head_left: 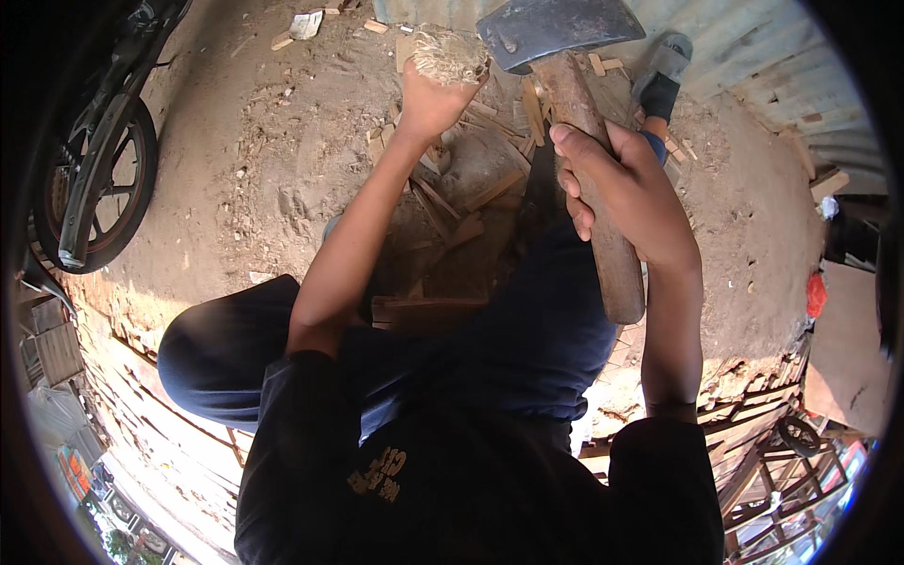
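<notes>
My left hand [431, 104] is closed round a pale piece of wood or fibre [450, 55] with a rough, frayed top; its lower part is hidden. My right hand [612, 184] grips the thick wooden handle [617, 287] of an axe, fingers wrapped round it. The dark metal axe head [574, 24] is at the top, just right of my left hand, its edge close to the frayed piece. Below both hands, split sticks and wood chips [494, 188] lie on the dirt between my legs.
A motorcycle wheel [127, 188] stands at the left on the dirt floor [245, 160]. Corrugated metal sheeting [782, 75] is at the upper right, near a sandaled foot [667, 66]. A flat board [838, 348] and a red item [815, 297] are at the right.
</notes>
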`<state>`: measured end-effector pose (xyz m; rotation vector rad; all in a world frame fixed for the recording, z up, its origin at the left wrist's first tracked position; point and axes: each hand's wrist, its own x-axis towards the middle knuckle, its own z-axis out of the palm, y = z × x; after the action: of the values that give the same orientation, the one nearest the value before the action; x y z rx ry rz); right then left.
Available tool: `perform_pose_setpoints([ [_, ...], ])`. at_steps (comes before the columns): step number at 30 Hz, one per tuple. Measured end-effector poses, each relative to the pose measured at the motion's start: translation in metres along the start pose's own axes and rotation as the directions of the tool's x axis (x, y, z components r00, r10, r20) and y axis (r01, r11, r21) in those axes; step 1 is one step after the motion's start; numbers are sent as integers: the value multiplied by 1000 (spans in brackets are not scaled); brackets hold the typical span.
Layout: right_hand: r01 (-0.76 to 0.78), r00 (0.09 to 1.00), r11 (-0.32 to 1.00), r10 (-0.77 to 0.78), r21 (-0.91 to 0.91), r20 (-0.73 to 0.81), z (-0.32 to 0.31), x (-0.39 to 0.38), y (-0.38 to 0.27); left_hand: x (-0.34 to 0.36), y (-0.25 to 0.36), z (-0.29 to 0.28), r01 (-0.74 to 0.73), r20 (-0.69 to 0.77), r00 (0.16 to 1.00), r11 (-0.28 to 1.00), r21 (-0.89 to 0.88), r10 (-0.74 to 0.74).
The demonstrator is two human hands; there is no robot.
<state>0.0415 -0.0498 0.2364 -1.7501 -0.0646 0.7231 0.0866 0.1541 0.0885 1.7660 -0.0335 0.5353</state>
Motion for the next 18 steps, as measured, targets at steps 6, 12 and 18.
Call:
perform_pose_setpoints([
  [6,-53,998,966,63,254,-31,-15,40,43,10,-3,-9,-37,-109,994,998,-48,31],
  [12,-275,959,912,283,304,18,-17,114,137,15,2,-18,111,-26,994,991,70,-109],
  [18,-462,886,843,426,275,182,12,190,266,10,-31,-48,87,232,961,959,271,-153],
])
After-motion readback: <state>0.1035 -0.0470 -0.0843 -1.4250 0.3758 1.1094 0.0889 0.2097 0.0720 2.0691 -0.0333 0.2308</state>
